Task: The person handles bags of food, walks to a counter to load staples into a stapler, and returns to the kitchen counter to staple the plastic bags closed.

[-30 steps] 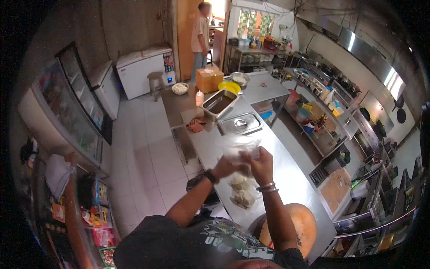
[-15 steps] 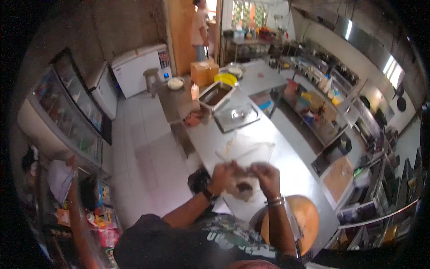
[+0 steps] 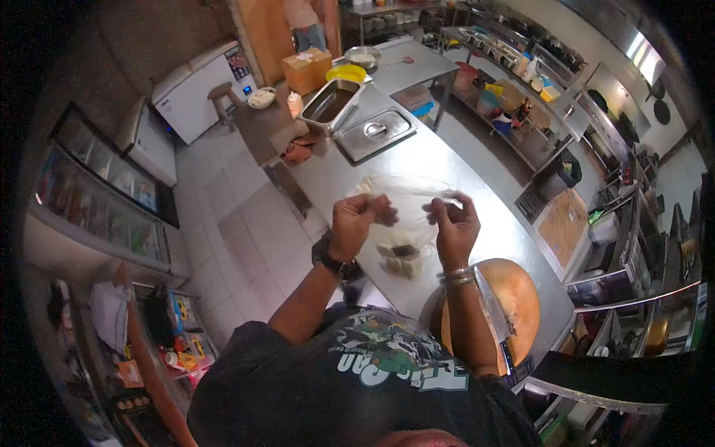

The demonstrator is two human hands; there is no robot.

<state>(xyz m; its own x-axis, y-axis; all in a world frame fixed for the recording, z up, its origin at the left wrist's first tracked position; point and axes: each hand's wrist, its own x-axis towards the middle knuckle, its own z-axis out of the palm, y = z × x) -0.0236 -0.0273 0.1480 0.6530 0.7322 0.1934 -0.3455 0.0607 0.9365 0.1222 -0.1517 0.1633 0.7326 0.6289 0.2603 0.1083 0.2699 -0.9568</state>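
My left hand [image 3: 359,226] and my right hand [image 3: 454,227] are raised over the steel table, fingers pinched, with a clear plastic bag [image 3: 413,201] stretched between them. The bag's film is thin, so its edges are hard to trace. Low in or under the film, between my wrists, lie pale pieces [image 3: 401,268] and a dark piece [image 3: 403,252]; I cannot tell exactly what they are. By my right forearm, a knife [image 3: 495,313] rests on a round wooden chopping board [image 3: 521,305].
Farther along the steel table [image 3: 316,175] are a steel lid [image 3: 376,134], a deep pan of dark liquid [image 3: 331,104], a squeeze bottle [image 3: 295,104], a yellow bowl [image 3: 346,73] and a cardboard box [image 3: 307,71]. A person [image 3: 305,26] stands beyond. Glass-door fridges [image 3: 112,201] line the left.
My hands have moved apart and the plastic is now spread between them. My view has tilted downward, showing more of my shirt. The person at the back appears higher in view, with the head out of frame.
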